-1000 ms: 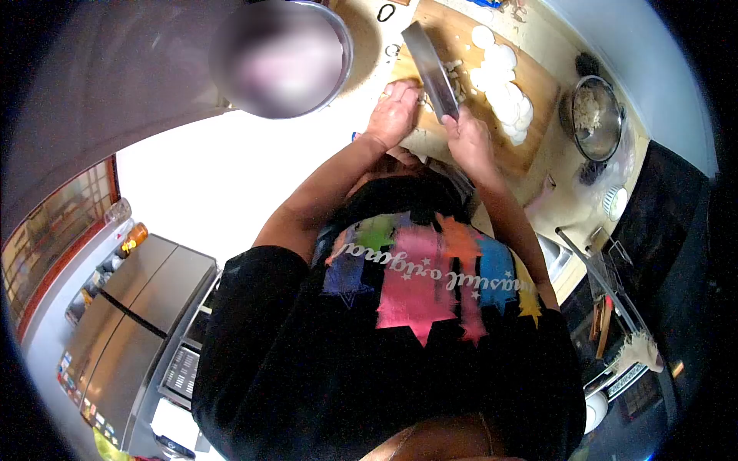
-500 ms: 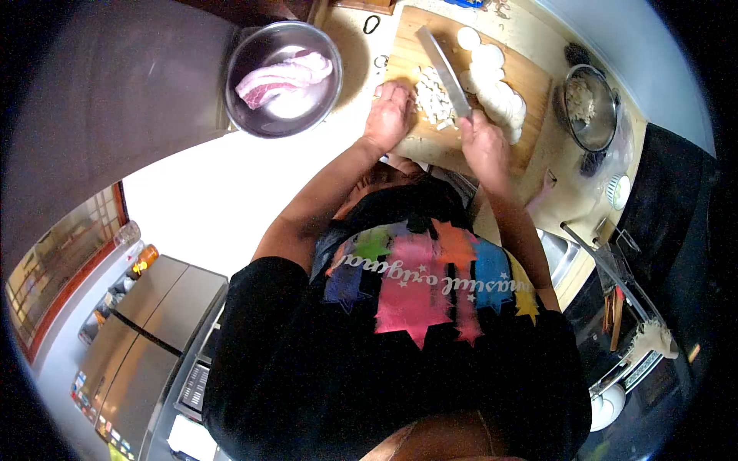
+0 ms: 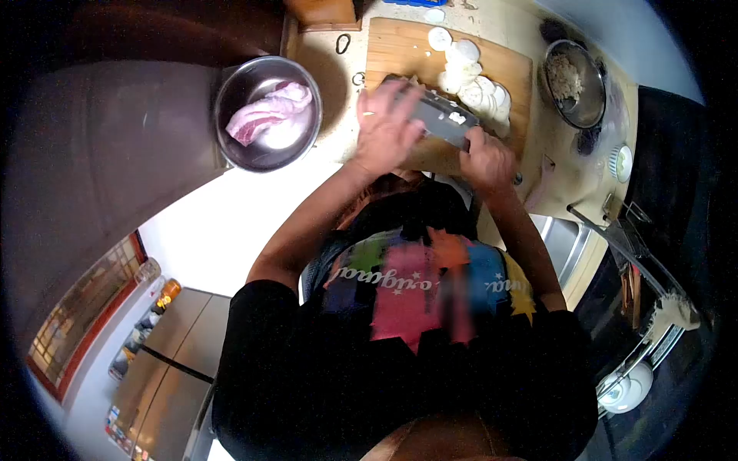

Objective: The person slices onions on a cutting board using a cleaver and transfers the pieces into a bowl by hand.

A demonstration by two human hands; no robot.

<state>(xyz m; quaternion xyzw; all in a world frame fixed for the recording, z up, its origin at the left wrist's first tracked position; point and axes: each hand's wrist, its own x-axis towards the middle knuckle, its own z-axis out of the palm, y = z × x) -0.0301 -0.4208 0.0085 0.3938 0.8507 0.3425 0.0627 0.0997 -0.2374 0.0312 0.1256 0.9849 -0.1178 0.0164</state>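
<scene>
My right hand [image 3: 488, 161] is closed around the handle of a kitchen knife [image 3: 442, 119]. The knife's broad blade is turned with its flat side up, and a few white bits stick to it. Over the blade's far end is my left hand [image 3: 388, 127], fingers spread and slightly blurred. Beneath them lies a wooden cutting board [image 3: 503, 65]. White round slices [image 3: 465, 73] overlap on the board beyond the blade. The small chopped pieces are mostly hidden by the blade and my left hand.
To the left, a metal bowl [image 3: 223, 127] holds a slab of raw meat [image 3: 269, 114]. On the right stands a metal bowl [image 3: 597, 92] with pale chopped food inside. A small striped bowl [image 3: 621, 164], a sink [image 3: 565, 242] and a dish rack [image 3: 649, 361] lie nearer on the right.
The blade has swung from pointing away to lying flat across the board, over the chopped pieces. My left hand has lifted off the board's edge, and its fingers have spread. The view has shifted.
</scene>
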